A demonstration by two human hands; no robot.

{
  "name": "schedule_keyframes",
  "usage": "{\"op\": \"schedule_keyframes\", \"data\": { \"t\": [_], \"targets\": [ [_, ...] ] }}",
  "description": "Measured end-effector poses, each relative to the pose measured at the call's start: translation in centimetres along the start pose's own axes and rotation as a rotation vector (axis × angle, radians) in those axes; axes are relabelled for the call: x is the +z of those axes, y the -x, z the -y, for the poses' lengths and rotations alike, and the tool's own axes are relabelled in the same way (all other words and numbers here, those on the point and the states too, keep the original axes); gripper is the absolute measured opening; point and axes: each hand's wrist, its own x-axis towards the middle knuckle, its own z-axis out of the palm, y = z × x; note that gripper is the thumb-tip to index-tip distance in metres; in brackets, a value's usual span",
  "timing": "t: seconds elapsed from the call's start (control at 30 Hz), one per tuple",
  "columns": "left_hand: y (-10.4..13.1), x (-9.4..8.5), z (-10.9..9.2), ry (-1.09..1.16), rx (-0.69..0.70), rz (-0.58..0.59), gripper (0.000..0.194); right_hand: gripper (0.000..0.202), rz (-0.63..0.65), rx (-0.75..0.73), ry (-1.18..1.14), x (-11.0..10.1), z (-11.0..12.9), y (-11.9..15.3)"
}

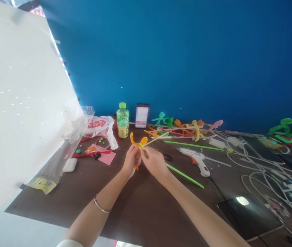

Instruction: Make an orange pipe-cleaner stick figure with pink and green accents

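Over the middle of the table, my left hand [131, 162] is closed around an orange pipe-cleaner figure [143, 141]; its curled arm and rounded top stick out above my fingers, and another orange end shows below. My right hand [153, 162] pinches close against it, on a green pipe cleaner [141, 145] at the figure's middle. My fingers hide most of that spot. A straight green pipe cleaner [185, 176] runs out from behind my right hand; whether it joins the pinched piece I cannot tell. A second green pipe cleaner [194, 145] lies farther back.
A white glue gun [197, 160] lies to the right, its cord running past a dark tablet [250, 214]. Pipe-cleaner figures [197, 128] line the blue wall beside a phone [142, 116] and bottle [122, 120]. Plastic bags [99, 127] and a white case [70, 165] lie left; tangled cables [254, 171] right.
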Motion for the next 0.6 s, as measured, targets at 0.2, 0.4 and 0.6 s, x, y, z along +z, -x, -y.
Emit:
{"op": "schedule_keyframes", "data": {
  "t": [0.2, 0.4, 0.6],
  "targets": [
    [0.0, -0.1, 0.0, 0.072, -0.066, 0.039, 0.04, 0.029, -0.04, -0.128, 0.116, 0.3, -0.6, 0.7],
    [-0.2, -0.3, 0.3, 0.121, -0.121, 0.029, 0.045, 0.031, -0.108, -0.188, 0.099, 0.3, -0.9, 1.2],
    [-0.2, -0.2, 0.3, 0.189, -0.188, 0.038, 0.048, 0.026, -0.225, -0.13, 0.061, 0.6, -1.2, 2.2]
  ]
}}
